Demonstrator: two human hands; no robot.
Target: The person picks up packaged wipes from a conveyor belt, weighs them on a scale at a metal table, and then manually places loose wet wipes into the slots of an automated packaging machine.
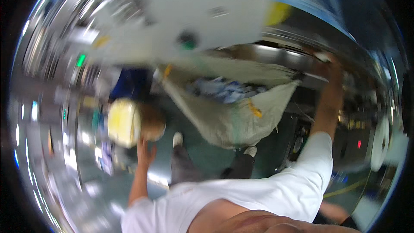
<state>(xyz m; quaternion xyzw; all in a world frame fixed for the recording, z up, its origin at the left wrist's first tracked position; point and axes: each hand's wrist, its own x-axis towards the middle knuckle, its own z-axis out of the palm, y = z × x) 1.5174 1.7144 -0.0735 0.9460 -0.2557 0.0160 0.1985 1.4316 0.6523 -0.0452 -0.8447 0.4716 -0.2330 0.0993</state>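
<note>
My left hand (146,152) hangs low on the left, its fingers apart, close to a brown rounded object (154,123) and a pale yellow, drum-like object (124,123). Blur hides whether it touches either. My right arm stretches forward to the right, and my right hand (331,62) is at a machine beside a shiny metal roller (289,58). Something small and white (322,56) shows at its fingers, which are smeared by motion. Before me hangs a large off-white woven sack (228,125), wide at the mouth, with crumpled blue and white scraps (228,89) inside.
A large pale machine panel (207,13) rises beyond the sack. A dark blue object (129,84) stands at the left, and a white roll (380,142) at the far right. The floor (202,146) is green. Bare skin beside dark cloth (336,213) shows at lower right, possibly another person.
</note>
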